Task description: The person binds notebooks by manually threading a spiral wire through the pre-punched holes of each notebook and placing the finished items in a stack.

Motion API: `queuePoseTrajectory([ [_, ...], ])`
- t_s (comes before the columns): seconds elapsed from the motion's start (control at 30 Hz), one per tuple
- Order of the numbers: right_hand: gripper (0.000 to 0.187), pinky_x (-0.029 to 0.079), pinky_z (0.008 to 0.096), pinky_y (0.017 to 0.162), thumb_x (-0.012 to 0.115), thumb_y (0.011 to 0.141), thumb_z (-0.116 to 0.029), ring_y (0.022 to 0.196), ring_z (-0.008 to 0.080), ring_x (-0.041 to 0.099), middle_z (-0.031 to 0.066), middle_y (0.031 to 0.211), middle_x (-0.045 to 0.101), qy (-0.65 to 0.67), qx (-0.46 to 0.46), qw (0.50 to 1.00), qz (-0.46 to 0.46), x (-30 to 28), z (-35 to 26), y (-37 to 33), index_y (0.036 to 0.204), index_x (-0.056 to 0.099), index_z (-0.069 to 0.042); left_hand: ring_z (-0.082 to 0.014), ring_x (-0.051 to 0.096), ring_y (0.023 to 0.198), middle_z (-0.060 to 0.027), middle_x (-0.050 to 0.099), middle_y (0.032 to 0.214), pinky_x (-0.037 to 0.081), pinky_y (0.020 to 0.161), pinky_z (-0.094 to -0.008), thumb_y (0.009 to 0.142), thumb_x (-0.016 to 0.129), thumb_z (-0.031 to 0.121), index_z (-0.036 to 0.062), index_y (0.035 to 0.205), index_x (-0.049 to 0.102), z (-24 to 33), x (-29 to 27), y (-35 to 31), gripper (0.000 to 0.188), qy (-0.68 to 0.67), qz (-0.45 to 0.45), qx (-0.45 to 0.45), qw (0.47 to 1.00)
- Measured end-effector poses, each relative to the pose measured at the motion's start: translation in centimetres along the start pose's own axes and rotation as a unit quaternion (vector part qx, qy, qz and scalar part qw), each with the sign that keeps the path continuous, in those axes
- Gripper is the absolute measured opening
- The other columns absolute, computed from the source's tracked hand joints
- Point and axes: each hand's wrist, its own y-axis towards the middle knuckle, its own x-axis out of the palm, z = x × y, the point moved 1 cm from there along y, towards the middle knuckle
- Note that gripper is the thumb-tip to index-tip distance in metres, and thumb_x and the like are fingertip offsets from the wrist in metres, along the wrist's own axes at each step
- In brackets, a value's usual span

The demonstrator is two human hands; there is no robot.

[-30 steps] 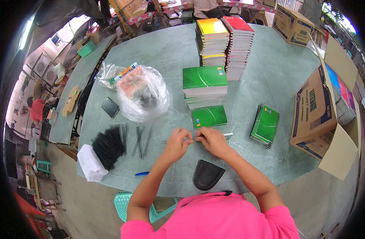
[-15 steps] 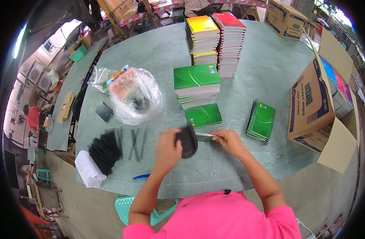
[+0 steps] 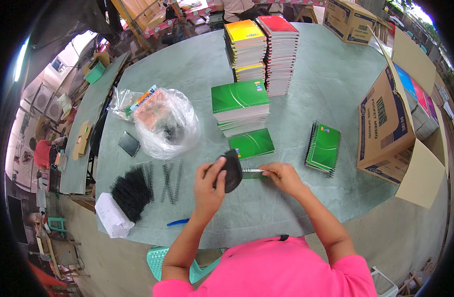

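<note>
My left hand is closed around a dark, rounded, palm-sized object whose exact kind I cannot make out. Beside it, my right hand pinches the end of a thin green notebook, held edge up with short dark wire loops along its top. The dark object is right at the notebook's left end; whether they touch is unclear. Just beyond lies a loose green notebook, in front of a stack of green notebooks. Several bound green notebooks lie to the right.
Black wire spirals lie left, beside a white paper bundle. A clear plastic bag, a phone-like dark slab and a blue tool are nearby. Yellow and red notebook stacks stand behind; an open carton stands right.
My left hand and the dark object have shifted slightly downward and slowed from a blur. The notebook edge in my right hand now shows its wire loops. The whole view has shifted slightly.
</note>
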Motion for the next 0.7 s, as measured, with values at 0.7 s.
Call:
queuePoseTrajectory([
  [0.7, 0.025, 0.046, 0.0239, 0.077, 0.061, 0.08, 0.001, 0.084, 0.0068, 0.057, 0.0036, 0.094, 0.068, 0.288, 0.166, 0.942, -0.054, 1.1, 2.4, -1.9, 0.105, 0.065, -0.002, -0.0254, 0.059, 0.087, -0.0125, 0.06, 0.095, 0.047, 0.077, -0.0318, 0.076, 0.065, 0.004, 0.0068, 0.109, 0.062, 0.9, 3.0, -1.4, 0.033, -0.069, -0.172, 0.016, 0.983],
])
